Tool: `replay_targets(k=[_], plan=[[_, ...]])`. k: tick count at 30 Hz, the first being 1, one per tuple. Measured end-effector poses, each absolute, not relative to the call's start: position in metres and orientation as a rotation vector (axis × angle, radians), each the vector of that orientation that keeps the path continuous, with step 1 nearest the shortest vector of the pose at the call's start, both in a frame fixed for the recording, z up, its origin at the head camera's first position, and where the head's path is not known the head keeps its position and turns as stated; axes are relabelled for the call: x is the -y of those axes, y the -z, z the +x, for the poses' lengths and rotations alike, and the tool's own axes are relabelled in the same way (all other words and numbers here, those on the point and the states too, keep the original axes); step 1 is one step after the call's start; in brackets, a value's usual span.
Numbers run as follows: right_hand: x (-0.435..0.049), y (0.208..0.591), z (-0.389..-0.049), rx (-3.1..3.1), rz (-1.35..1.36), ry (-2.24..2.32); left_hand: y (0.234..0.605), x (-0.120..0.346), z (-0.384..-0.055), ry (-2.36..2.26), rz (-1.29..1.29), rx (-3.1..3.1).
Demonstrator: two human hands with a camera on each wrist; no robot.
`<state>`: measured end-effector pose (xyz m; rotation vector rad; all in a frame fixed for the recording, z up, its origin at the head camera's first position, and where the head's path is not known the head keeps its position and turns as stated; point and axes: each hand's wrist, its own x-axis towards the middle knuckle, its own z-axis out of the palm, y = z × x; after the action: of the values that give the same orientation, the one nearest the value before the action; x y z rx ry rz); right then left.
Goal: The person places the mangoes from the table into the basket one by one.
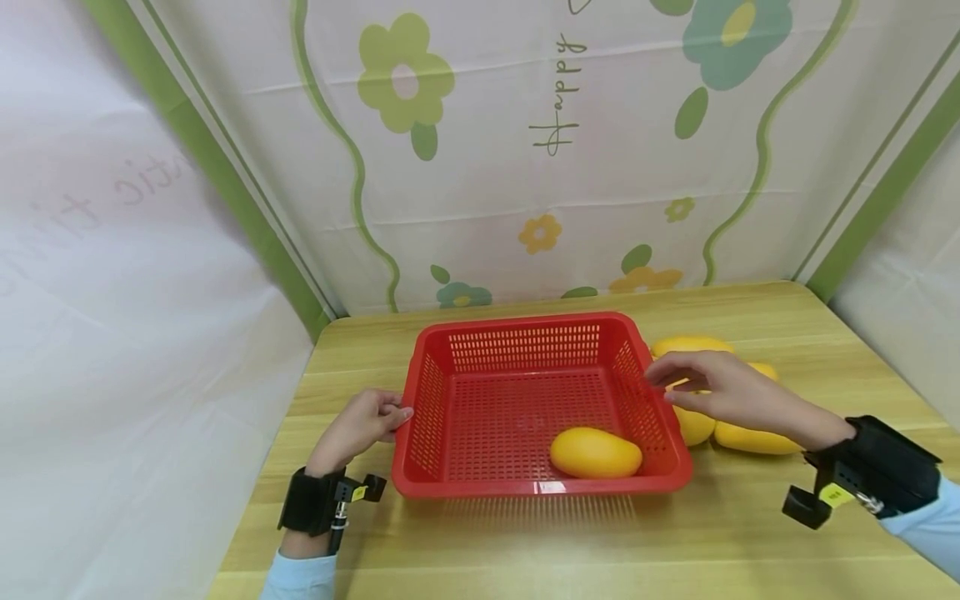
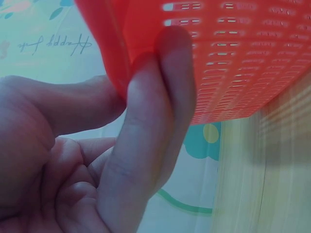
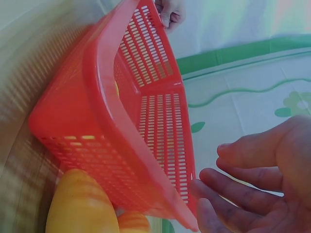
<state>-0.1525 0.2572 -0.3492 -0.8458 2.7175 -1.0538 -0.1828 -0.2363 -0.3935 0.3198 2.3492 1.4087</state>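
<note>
A red plastic basket (image 1: 480,488) with slotted walls sits on the wooden table. One yellow mango (image 1: 596,454) lies inside it, at the front right corner. My left hand (image 1: 358,429) pinches the basket's left rim, thumb on top and fingers (image 2: 146,111) curled against the outer wall in the left wrist view. At the opposite side, my right hand (image 1: 720,387) hovers by the right rim with loosely bent, parted fingers and nothing between them. Behind and below that hand, several mangoes (image 1: 757,440) lie on the table, partly hidden by it.
The wooden table (image 1: 570,558) reaches in front of the basket. Floral printed cloth (image 1: 480,183) hangs behind the table, with white cloth (image 1: 150,333) along the left side. A black band with a small camera is strapped to each wrist.
</note>
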Motion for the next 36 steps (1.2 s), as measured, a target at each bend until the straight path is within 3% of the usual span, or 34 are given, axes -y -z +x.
replay_targets(k=[14, 36], plan=[[-0.278, 0.364, -0.158, -2.729, -0.713, 1.013, 0.394, 0.236, -0.183, -1.405, 0.324, -2.349], [-0.285, 0.394, -0.175, -2.690, -0.777, 0.856, 0.393, 0.236, -0.183, -1.399, 0.330, -2.356]])
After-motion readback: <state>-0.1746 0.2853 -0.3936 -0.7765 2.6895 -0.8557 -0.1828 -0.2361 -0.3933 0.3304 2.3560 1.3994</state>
